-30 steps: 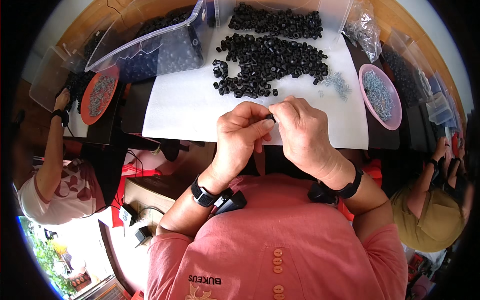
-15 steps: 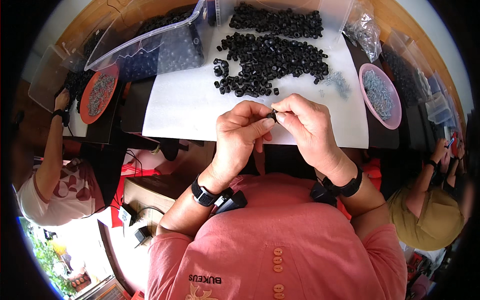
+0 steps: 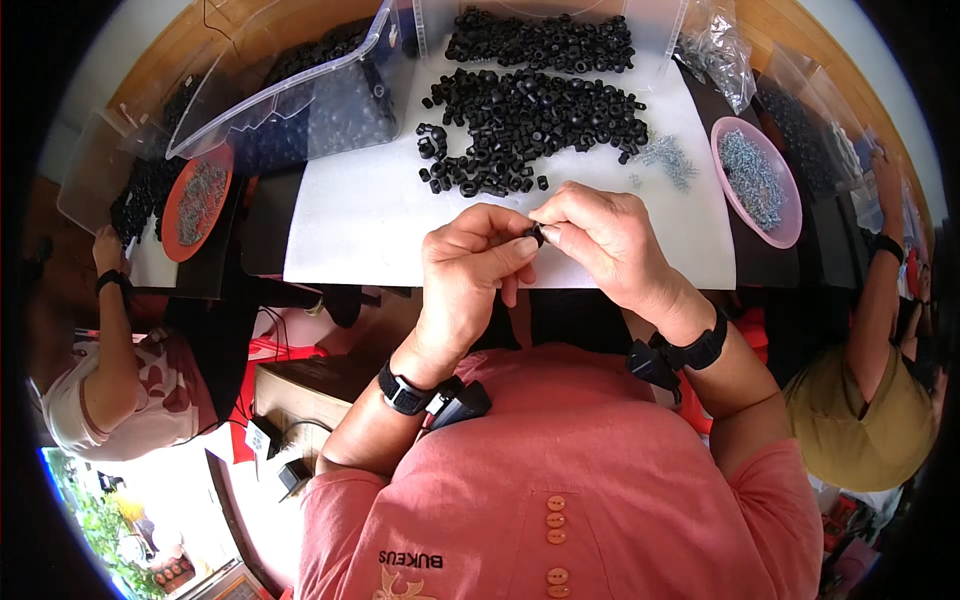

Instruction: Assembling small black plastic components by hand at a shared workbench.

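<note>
Above the front edge of the white sheet (image 3: pixel 345 225), my two hands meet fingertip to fingertip. My left hand (image 3: pixel 462 268) is closed in a pinch on a small black plastic part (image 3: pixel 534 233). Thumb and forefinger of my right hand (image 3: pixel 612 248) press together at the top of that part; whatever they grip is too small and covered to make out. Just beyond my fingers lies a spread pile of similar black plastic parts (image 3: pixel 540 115). To its right is a little scatter of silvery screws (image 3: pixel 668 162).
A pink bowl (image 3: pixel 792 228) of screws stands at the right, an orange bowl (image 3: pixel 172 238) of screws at the left. A clear bin (image 3: pixel 290 95) of black parts sits at the back left, a plastic bag (image 3: pixel 722 60) at the back right. Co-workers sit on both sides.
My hands stay together, still pinching, with only a slight shift in the fingers. The right co-worker's arm has reached farther forward; the left co-worker's hand has drawn back a little.
</note>
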Available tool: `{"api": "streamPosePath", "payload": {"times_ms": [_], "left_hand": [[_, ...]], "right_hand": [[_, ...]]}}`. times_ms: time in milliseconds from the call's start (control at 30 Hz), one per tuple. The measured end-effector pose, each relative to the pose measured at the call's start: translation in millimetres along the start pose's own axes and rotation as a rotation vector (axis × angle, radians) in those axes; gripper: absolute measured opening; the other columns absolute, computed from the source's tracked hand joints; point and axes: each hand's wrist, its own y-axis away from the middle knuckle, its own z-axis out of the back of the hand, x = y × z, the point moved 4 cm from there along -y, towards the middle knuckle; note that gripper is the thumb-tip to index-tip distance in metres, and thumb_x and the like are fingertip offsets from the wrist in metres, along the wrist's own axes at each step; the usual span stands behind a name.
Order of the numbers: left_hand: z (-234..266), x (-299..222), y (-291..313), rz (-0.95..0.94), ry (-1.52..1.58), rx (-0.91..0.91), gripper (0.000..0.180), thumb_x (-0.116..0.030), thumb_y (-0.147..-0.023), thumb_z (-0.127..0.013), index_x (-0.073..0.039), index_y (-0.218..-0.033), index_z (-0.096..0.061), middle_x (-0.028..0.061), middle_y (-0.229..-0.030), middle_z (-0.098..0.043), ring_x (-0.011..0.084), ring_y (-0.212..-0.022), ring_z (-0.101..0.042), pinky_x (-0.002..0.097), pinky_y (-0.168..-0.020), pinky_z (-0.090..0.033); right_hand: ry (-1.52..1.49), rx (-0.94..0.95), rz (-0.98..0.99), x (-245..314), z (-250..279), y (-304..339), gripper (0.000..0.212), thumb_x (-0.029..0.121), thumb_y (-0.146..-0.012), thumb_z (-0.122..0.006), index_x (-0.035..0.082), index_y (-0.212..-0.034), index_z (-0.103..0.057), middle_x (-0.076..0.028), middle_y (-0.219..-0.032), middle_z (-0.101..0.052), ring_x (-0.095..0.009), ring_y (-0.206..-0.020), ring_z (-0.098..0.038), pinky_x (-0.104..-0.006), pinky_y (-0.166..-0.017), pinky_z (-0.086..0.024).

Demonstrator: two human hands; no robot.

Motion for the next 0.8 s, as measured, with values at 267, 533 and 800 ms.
{"api": "streamPosePath", "payload": {"times_ms": [267,533,800], "left_hand": [[1.2,-0.5,-2.0,0.020,0.039,0.012,0.008,0.004,-0.087,-0.065,0.003,-0.095,-0.064,0.0067,-0.076,-0.066,0.0109,-0.057,-0.062,0.0190,-0.042,-0.043],[0.6,-4.0,-0.5,0.043,0.101,0.014,0.009,0.004,-0.089,-0.061,0.006,-0.098,-0.064,0.0111,-0.082,-0.067,0.0166,-0.064,-0.064,0.0250,-0.053,-0.052],[1.0,-3.0,-3.3,0.038,0.093,0.010,0.010,0.003,-0.090,-0.060,0.006,-0.099,-0.064,0.0122,-0.086,-0.068,0.0168,-0.065,-0.063,0.0270,-0.057,-0.054]], "right_hand": [[0.352,-0.008,0.173,15.2,-7.0,-1.0,0.013,-0.001,-0.074,-0.061,0.005,-0.081,-0.052,-0.009,-0.077,-0.056,-0.030,-0.072,-0.060,-0.0397,-0.057,-0.050],[0.178,-0.089,0.103,14.2,-13.2,6.7,0.024,-0.007,-0.074,-0.062,0.000,-0.097,-0.056,-0.011,-0.078,-0.056,-0.027,-0.066,-0.059,-0.0371,-0.055,-0.049],[0.336,-0.295,0.110,11.2,-30.9,12.7,0.031,-0.011,-0.071,-0.065,-0.001,-0.099,-0.056,-0.009,-0.073,-0.054,-0.022,-0.056,-0.056,-0.0339,-0.049,-0.046]]}}
